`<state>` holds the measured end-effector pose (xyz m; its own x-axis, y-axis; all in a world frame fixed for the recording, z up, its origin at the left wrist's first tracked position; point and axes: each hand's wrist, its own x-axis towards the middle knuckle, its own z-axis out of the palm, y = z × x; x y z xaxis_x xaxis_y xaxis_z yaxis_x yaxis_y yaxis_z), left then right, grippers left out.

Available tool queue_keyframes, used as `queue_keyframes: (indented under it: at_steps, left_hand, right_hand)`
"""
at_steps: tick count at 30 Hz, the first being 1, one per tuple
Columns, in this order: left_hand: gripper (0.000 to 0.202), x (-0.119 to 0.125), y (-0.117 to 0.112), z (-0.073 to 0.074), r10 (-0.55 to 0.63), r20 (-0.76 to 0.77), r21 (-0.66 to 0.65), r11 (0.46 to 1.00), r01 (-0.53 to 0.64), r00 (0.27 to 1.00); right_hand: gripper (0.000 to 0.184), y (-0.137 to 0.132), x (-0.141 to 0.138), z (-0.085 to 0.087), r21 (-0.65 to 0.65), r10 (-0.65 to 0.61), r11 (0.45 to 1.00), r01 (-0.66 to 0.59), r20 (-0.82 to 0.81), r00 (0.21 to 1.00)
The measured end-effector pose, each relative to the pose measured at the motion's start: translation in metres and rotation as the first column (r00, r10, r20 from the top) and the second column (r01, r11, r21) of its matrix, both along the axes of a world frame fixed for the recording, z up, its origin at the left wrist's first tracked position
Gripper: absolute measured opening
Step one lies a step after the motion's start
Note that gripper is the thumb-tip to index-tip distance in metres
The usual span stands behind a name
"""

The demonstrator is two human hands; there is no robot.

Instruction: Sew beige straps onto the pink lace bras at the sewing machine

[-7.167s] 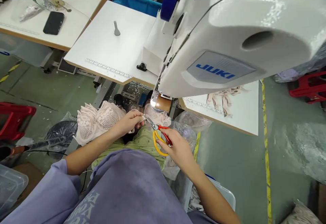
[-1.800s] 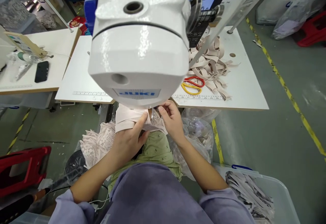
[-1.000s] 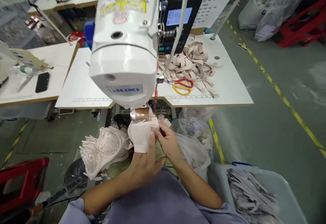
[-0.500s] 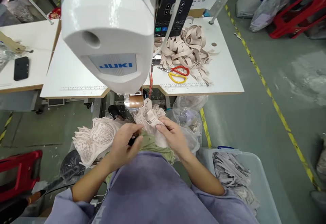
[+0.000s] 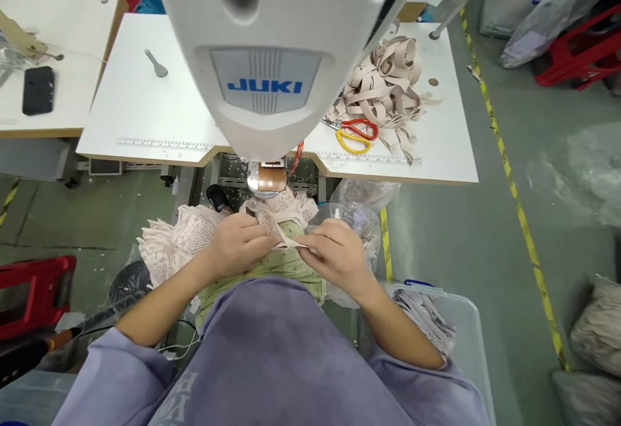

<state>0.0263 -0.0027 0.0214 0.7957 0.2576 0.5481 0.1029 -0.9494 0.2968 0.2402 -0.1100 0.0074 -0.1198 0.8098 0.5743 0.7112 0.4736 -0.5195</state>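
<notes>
Below the sewing machine head (image 5: 272,25), a beige lace bra (image 5: 284,207) hangs over my lap in front of the machine's narrow arm end (image 5: 266,179). My left hand (image 5: 242,243) pinches a thin edge of it. Close by on the other side, my right hand (image 5: 337,253) pinches the same edge, which is pulled taut between the two hands. The fingertips partly hide the spot they grip. Beside my left wrist lies a second beige lace bra piece (image 5: 177,238). Green cloth (image 5: 272,267) covers my lap under the hands.
On the white table (image 5: 155,112) lie red-and-yellow-handled scissors (image 5: 356,135) beside a heap of beige straps (image 5: 388,83). A clear bin (image 5: 466,329) with grey fabric stands at right. Plastic bags (image 5: 363,213) hang below the table edge. Red stools (image 5: 33,297) stand on the floor.
My left hand, whose fingers were apart, has closed on the bra's edge. My right hand has shifted its grip, and the edge is now stretched between both. The camera view has moved.
</notes>
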Motion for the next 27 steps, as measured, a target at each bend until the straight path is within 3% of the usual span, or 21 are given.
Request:
queue_keyframes:
  at_steps: [3,11,16,19,24,27]
  left_hand:
    - [0.004,-0.004,-0.005,-0.004,0.005,0.000,0.130,0.991,-0.005,1.000]
    - [0.012,-0.005,-0.011,-0.001,-0.001,0.098,0.213,0.977,-0.020,0.995]
    - [0.020,-0.010,-0.012,-0.008,-0.006,0.072,0.204,0.979,-0.008,0.997]
    - [0.022,-0.014,-0.013,-0.014,0.010,0.022,0.097,0.995,-0.012,1.000]
    - [0.011,-0.015,-0.010,-0.016,0.023,-0.064,-0.060,0.998,-0.027,0.998]
    - [0.006,-0.012,-0.013,-0.016,0.149,-0.065,-0.155,0.975,-0.158,0.987]
  right_hand:
    - [0.012,-0.002,0.000,-0.005,0.142,-0.017,0.990,0.003,0.093,0.996]
    - [0.009,-0.005,0.000,-0.010,0.162,-0.021,0.987,0.006,0.088,0.996]
    - [0.007,-0.009,0.004,-0.017,-0.049,-0.011,0.999,0.014,0.045,0.999]
    - [0.011,-0.012,0.004,-0.021,-0.186,-0.002,0.983,0.001,-0.006,1.000]
    - [0.017,-0.011,0.003,-0.022,-0.276,0.005,0.961,-0.031,-0.092,0.996]
    - [0.020,-0.003,0.007,-0.021,-0.416,-0.040,0.908,-0.053,-0.213,0.976]
